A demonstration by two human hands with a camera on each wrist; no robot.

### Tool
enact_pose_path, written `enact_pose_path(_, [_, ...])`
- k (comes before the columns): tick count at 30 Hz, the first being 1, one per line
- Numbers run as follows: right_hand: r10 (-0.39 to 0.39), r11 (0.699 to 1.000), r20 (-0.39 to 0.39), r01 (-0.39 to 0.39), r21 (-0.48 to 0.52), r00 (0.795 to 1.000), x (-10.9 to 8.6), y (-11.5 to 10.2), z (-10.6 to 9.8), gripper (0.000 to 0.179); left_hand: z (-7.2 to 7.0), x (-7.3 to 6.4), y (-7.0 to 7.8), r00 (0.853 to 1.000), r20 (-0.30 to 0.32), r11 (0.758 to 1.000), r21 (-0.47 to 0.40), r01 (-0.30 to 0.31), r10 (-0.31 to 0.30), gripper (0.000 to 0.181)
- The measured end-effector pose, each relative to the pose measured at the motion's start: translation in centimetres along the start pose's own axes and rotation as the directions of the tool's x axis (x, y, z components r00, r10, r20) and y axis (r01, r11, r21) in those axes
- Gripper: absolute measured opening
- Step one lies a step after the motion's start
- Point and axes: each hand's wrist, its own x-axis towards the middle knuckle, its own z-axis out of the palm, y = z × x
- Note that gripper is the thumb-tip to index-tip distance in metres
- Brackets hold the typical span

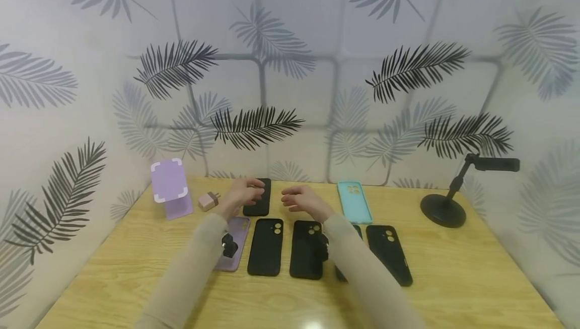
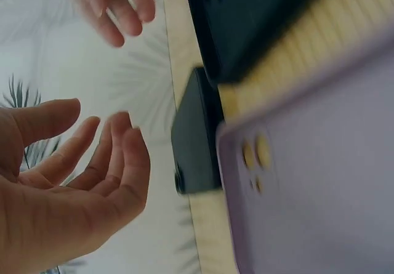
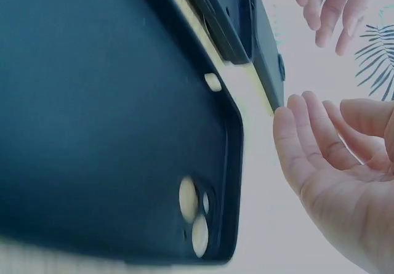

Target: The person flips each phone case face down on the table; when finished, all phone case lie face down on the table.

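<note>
My left hand [image 1: 242, 194] hovers near the back of the table with loosely bent fingers and nothing in them. Just beside it lies a black phone-shaped slab [image 1: 263, 205], partly hidden by the fingers; whether it is a phone or a case I cannot tell. To its right, my right hand [image 1: 304, 201] hangs with relaxed fingers, holding nothing, and the two hands face each other. Below them is a row of phone cases: a purple one [image 1: 240, 225] partly under the left forearm, a black one [image 1: 265, 248], and another black one [image 1: 304, 256] with camera holes.
Farther right lie a dark case [image 1: 343, 273] mostly covered by the right forearm, a black case [image 1: 390, 256] and a turquoise case [image 1: 355, 205]. A purple stand [image 1: 169, 182] and a pink charger plug [image 1: 208, 201] sit left. A black stand [image 1: 444, 210] rises at right.
</note>
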Motion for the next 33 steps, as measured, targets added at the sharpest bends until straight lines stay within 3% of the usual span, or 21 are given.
enact_pose_path(7, [-0.003, 1.000, 0.013, 0.004, -0.030, 1.000, -1.5, 0.5, -2.7, 0.041, 3.0, 0.0, 1.5, 0.999, 0.034, 0.999, -0.030, -0.032, 0.033, 0.034])
enact_pose_path(21, [0.011, 0.982, -0.077, -0.025, -0.185, 0.997, -5.2, 1.8, -7.7, 0.034, 7.7, 0.2, 2.7, 0.997, -0.039, 0.994, -0.078, -0.070, 0.067, 0.025])
enact_pose_path(26, [0.019, 0.979, -0.057, -0.030, -0.203, 0.998, -6.4, 2.8, -10.1, 0.036, 9.1, 0.4, 3.1, 0.997, -0.004, 0.992, -0.101, -0.071, 0.071, 0.023])
enact_pose_path(33, [0.021, 0.978, -0.011, -0.022, -0.206, 1.000, -8.6, 3.5, -13.6, 0.041, 10.9, 0.9, 3.5, 0.988, 0.117, 0.979, -0.188, -0.077, 0.100, 0.027])
